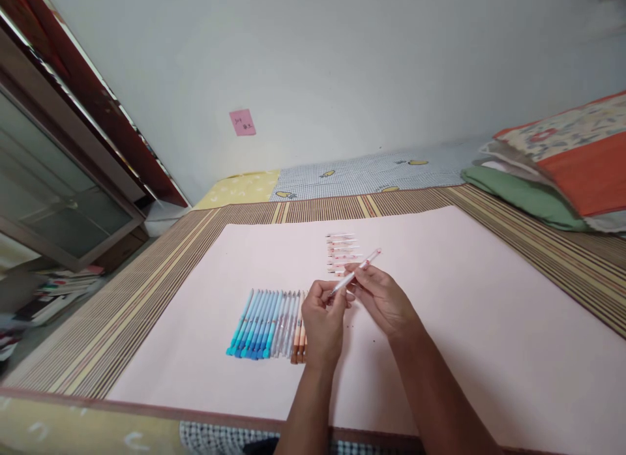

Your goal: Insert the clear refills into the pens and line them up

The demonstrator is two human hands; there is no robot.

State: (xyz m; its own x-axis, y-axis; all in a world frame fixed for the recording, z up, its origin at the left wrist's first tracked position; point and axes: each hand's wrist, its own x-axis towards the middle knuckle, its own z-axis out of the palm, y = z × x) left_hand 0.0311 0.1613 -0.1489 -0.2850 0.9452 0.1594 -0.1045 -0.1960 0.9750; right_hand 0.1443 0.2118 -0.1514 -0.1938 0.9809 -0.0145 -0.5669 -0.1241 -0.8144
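Both my hands hold one slim pink-and-white pen (364,263) above a pale pink sheet (464,324). My left hand (323,321) pinches its near end with curled fingers. My right hand (381,295) grips the pen's middle, the far tip pointing up and right. Just left of my left hand lies a tidy row of pens (267,324), several blue, some grey, a few orange. Beyond my hands sits a small stack of pink pens (341,251), laid side by side.
The pink sheet lies on a striped woven mat (147,285) over a bed. Folded bedding and pillows (562,168) are piled at the right. A glass-door cabinet (59,181) and stacked books (59,292) stand at the left. A pink sticky note (242,122) is on the wall.
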